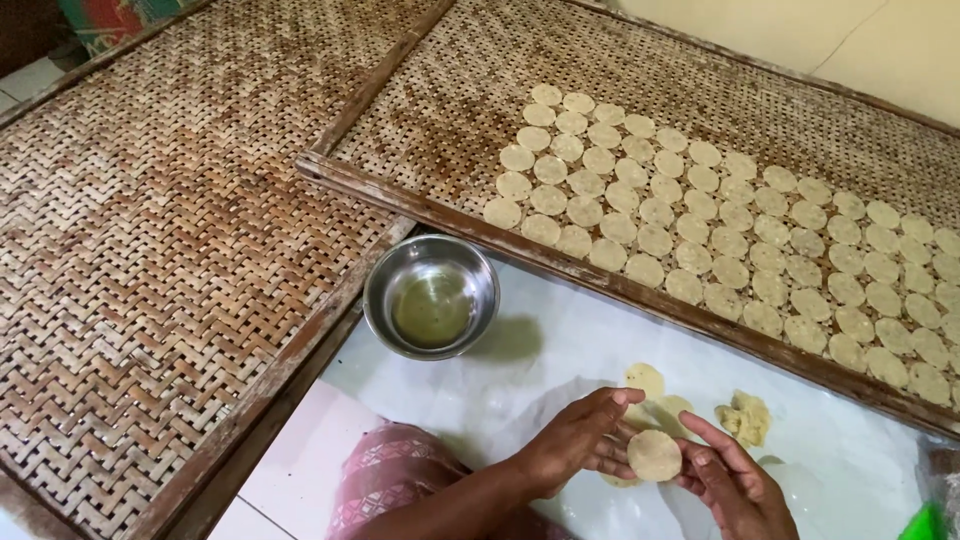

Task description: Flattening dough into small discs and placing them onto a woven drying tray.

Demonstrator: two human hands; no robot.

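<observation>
From the head camera, both hands meet low in the picture, just right of the middle, over a white sheet (560,350) spread on the floor. The left hand (580,440) comes in from the lower left on a bare forearm, back of the hand upward, fingers bent and gathered so that their tips press on the left edge of a flat round dough disc (655,455). The right hand (735,485) rises from the bottom edge, palm half turned up, fingers slightly curled and loosely spread; the disc rests on its fingertips. So the disc is pinched lightly between the two hands, held a little above the sheet.

Under and just behind the hands lie more pale discs (648,385) on the sheet, and a crumbly lump of dough (745,417) sits just to their right. A small steel bowl (431,296) with a little yellowish liquid stands near the sheet's far left corner, touching the wooden rim of a woven tray (440,130). Many round discs (700,220) lie in close rows across that tray's near right part. A second woven tray (150,250) lies to the left. A patterned pink cloth (385,480) shows by the left forearm.
</observation>
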